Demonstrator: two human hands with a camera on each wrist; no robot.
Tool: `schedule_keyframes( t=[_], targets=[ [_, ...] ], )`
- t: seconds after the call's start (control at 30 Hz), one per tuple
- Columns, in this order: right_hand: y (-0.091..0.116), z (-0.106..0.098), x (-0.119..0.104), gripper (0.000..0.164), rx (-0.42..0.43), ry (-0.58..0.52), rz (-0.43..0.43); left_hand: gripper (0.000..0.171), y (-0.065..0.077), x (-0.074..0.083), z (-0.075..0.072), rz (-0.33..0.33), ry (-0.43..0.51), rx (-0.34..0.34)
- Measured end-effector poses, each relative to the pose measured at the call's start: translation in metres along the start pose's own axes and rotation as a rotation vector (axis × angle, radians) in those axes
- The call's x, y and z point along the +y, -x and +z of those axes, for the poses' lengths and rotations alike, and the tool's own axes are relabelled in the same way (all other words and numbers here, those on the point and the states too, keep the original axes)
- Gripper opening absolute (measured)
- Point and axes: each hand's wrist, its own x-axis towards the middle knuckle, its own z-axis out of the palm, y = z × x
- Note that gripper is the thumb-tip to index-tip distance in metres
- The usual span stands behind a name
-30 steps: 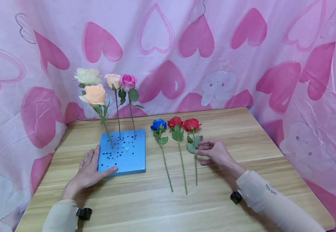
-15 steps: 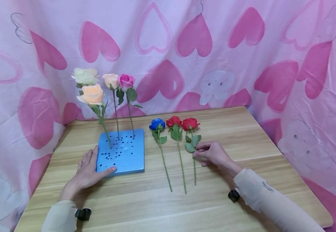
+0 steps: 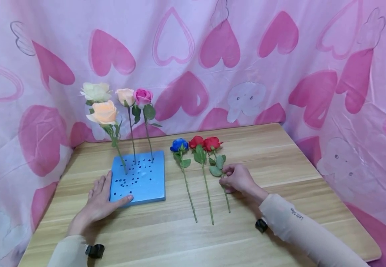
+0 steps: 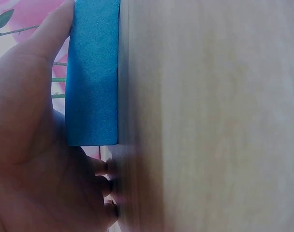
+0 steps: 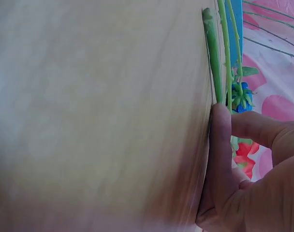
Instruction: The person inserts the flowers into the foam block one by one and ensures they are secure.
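Observation:
In the head view my left hand [image 3: 99, 198] lies along the left side of a blue foam block [image 3: 147, 185], fingers fairly straight, thumb resting on its front edge. My right hand [image 3: 241, 181] pinches the stem of the rightmost red rose [image 3: 213, 143] just below its leaves, the stem lying low at the table. In the right wrist view the green stem end [image 5: 213, 48] sticks out past the fingertips. A second red rose [image 3: 196, 142] and a blue rose [image 3: 179, 144] lie to its left. The left wrist view shows the foam block's side [image 4: 94, 77] beside the left palm.
Upright in the pierced foam stand a peach rose [image 3: 103, 112], a pale pink rose [image 3: 125, 96] and a magenta rose [image 3: 143, 97]; a white rose [image 3: 95, 91] is behind. The wooden table [image 3: 166, 241] meets a pink heart-patterned curtain [image 3: 183, 33].
My right fingers have closed on the right red rose's stem. Its bloom has shifted left against the other red rose and its stem end has swung right. The left hand stays on the block.

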Motion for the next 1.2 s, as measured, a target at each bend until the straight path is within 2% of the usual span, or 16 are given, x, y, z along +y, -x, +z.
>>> schedule_keyframes(
  t=[0.23, 0.53, 0.7, 1.03, 1.2],
  targets=[
    [-0.002, -0.006, 0.002, 0.044, -0.047, -0.065, 0.037, 0.135, 0.0, -0.001, 0.001, 0.01, 0.013, 0.012],
    [-0.006, -0.018, -0.001, 0.038, -0.141, -0.147, 0.069, 0.136, -0.001, -0.001, 0.0, 0.007, 0.006, 0.012],
    [-0.009, -0.025, -0.003, 0.035, -0.165, -0.15, 0.072, 0.136, 0.0, 0.0, 0.001, 0.006, 0.007, 0.011],
    [-0.022, -0.034, -0.005, 0.041, -0.279, -0.186, -0.051, 0.136, -0.001, 0.001, -0.004, 0.005, 0.008, 0.016],
    [-0.021, -0.036, -0.012, 0.042, -0.273, -0.208, -0.08, 0.135, 0.003, 0.002, 0.001, 0.011, 0.018, 0.014]
  ],
)
